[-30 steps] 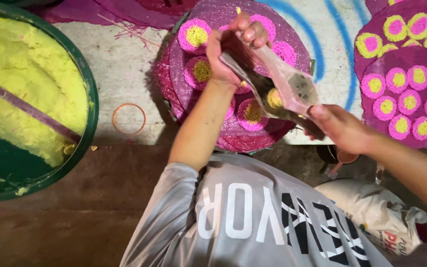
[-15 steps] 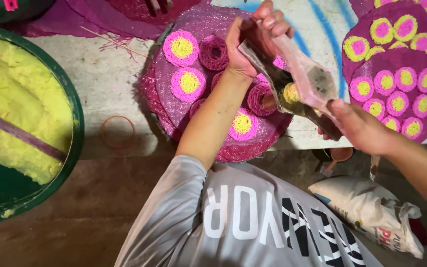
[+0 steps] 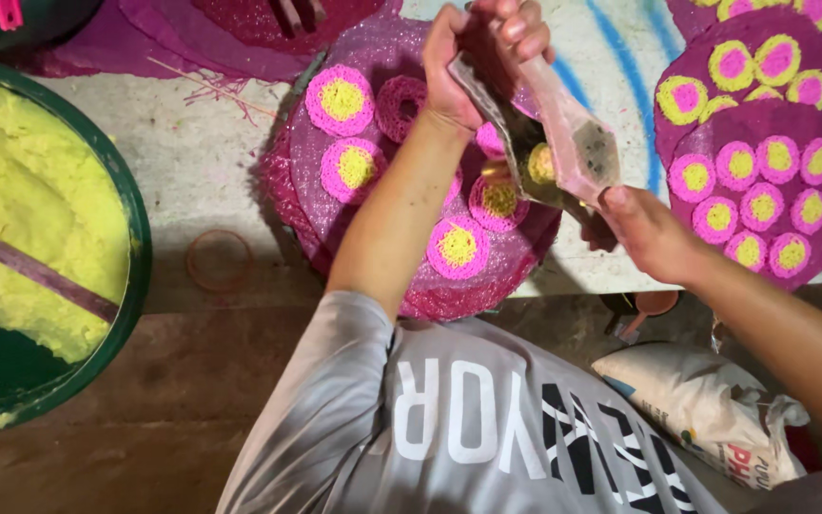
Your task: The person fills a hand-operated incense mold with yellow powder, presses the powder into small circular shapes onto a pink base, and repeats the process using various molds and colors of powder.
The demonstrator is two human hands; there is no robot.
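My left hand [image 3: 479, 59] grips the top end of a pinkish clear plastic bag [image 3: 573, 143], fingers closed around it. My right hand [image 3: 641, 221] holds the bag's lower, wider end, which has dark stuff inside. The bag hangs slanted over a round magenta mat [image 3: 401, 257] on the table. On the mat lie several pink rings with yellow centres [image 3: 338, 99] and one plain pink ring [image 3: 400, 103]. A small gold-coloured piece [image 3: 499, 171] shows under the bag; I cannot tell what it is.
A big green basin [image 3: 135, 238] at the left holds yellow paste [image 3: 21, 190] with a purple stick [image 3: 40, 274] across it. A thin ring [image 3: 220, 260] lies on the table. More magenta mats with pink-yellow discs [image 3: 763, 181] fill the right. A white sack [image 3: 706, 409] lies on the floor.
Both hands have carried the bag farther up and away from me over the mat. The bag is now steeper, and more filled discs on the mat show.
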